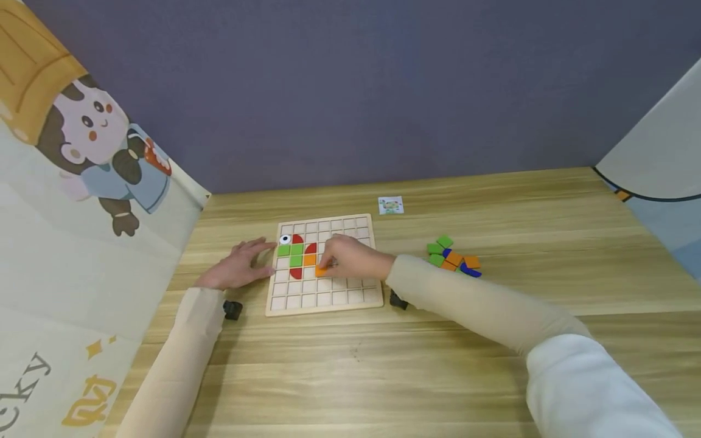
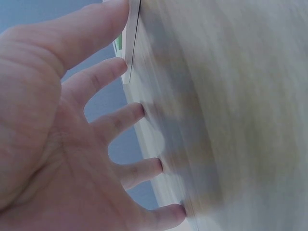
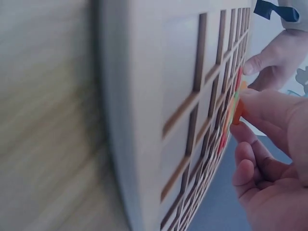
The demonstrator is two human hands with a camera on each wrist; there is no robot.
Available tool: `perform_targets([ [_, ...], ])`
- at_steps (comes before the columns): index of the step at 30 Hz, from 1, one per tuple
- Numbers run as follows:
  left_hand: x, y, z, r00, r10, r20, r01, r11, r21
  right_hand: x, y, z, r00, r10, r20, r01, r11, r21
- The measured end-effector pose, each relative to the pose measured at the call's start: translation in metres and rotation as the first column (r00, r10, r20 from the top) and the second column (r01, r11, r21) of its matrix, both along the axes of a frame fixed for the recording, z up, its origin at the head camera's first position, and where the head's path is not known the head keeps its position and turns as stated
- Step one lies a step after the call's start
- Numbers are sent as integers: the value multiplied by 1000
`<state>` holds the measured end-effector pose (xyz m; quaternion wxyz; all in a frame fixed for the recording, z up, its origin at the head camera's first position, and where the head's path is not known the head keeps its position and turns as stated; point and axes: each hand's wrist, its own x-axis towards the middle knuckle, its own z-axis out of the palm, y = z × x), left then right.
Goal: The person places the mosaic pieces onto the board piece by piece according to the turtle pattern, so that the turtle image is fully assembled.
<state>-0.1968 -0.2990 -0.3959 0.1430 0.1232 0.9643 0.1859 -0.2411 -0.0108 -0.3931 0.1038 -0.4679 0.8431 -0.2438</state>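
Observation:
A wooden grid board (image 1: pixel 324 311) lies on the table, its left columns holding a white eye tile (image 1: pixel 285 239), green square tiles (image 1: pixel 296 249), red quarter-round tiles (image 1: pixel 296 274) and an orange square tile (image 1: pixel 310 260). My right hand (image 1: pixel 350 258) pinches another orange tile (image 3: pixel 238 111) between thumb and finger, right at the grid beside the placed orange one. Straight and spread, the fingers of my left hand (image 1: pixel 238 266) rest at the board's left edge; in the left wrist view thumb and index finger touch its side and the other fingertips meet the table.
Right of the board sits a loose pile of green, orange and blue tiles (image 1: pixel 452 260). A small picture card (image 1: pixel 390 205) lies behind the board, near the grey-blue back panel (image 1: pixel 383 91). A printed cartoon wall (image 1: pixel 66 243) stands at the left.

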Motion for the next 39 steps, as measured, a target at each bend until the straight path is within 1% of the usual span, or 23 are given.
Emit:
perform_targets([
  [4,1,1,1,1000,9,3,-9,1000,3,1,-12,-2,1000,4,-5,-4,1000,5],
  [9,1,2,1,1000,21,3,-21,1000,7,2,-23,-2,1000,-15,24,15,1000,14],
  [14,-1,2,1,1000,27,7,-27,1000,-7,4,-29,-2,999,-21,30,21,1000,18],
  [20,-1,1,0,1000,19,6,-19,1000,-6,4,-34,-3,998,-39,45,38,999,37],
  [25,-1,0,-1,1000,13,6,-13,1000,-4,7,-36,-2,999,-40,1,39,997,63],
  [28,-1,0,-1,1000,14,6,-14,1000,-3,9,-34,0,999,-32,-30,34,996,83],
  [33,-1,-1,-2,1000,10,5,-10,1000,-9,8,-22,4,999,-26,-19,27,997,71],
  [39,0,-1,-1,1000,15,4,-15,1000,-4,-2,9,9,995,-99,-9,99,994,45],
])
